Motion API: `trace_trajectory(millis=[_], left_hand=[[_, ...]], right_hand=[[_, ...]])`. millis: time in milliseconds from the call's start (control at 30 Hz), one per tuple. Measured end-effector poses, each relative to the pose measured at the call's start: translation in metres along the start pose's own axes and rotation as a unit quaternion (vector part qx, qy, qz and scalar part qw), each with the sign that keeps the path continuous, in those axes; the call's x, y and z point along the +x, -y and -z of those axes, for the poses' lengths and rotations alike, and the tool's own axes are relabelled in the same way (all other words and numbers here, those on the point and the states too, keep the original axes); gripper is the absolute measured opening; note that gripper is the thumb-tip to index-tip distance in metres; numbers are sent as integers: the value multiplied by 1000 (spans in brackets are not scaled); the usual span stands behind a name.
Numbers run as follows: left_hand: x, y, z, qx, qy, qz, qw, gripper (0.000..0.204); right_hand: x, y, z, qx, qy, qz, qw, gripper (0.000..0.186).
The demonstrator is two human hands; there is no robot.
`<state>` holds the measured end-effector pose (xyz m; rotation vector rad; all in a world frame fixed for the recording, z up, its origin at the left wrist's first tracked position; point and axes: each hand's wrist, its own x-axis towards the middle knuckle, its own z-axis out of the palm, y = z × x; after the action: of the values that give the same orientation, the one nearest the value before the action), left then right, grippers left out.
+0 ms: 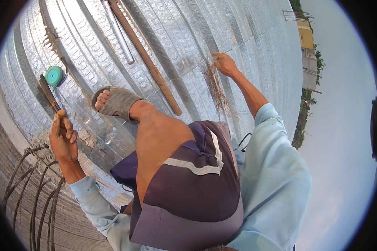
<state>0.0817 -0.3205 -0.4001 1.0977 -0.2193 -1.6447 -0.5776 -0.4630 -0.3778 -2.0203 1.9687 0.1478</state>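
Note:
My left hand (64,134) is at the left with its fingers bent, closed on one end of a dark pair of pincers (49,94). The pincers' long handles point away from me; their grip end is partly hidden by the fingers. Just beyond them lies a round teal tape measure (54,76). Out to the right, my right hand (225,64) has its fingers pinched at the far end of a loose bundle of thin rusty tie wires (216,90). Single strands are too fine to make out between the fingertips.
Ribbed metal decking (176,50) spreads underfoot. A rusty bar (151,62) and a shiny metal tube (120,35) lie ahead of my sandalled foot (117,101). Bent rebar (40,184) sticks up at the lower left. Buildings (308,54) stand beyond the decking's right edge.

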Motion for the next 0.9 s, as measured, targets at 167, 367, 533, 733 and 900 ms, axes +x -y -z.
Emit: trace_trajectory(millis=[167,367,533,733,900], left_hand=[[-2,-10,-14,49,-97,-37,993,32],[-8,-13,14,22,-107,-86,990,32],[-15,-1,8,12,-97,-70,993,33],[-22,-4,17,26,-125,-103,986,33],[-19,-7,18,19,-156,-106,982,33]], right_hand=[[25,-7,-12,-115,69,8,991,28],[58,-3,72,210,17,-155,965,28],[44,-3,-17,-120,117,111,980,31],[71,-20,37,-36,54,-50,997,29],[116,16,145,120,-199,-6,972,30]])
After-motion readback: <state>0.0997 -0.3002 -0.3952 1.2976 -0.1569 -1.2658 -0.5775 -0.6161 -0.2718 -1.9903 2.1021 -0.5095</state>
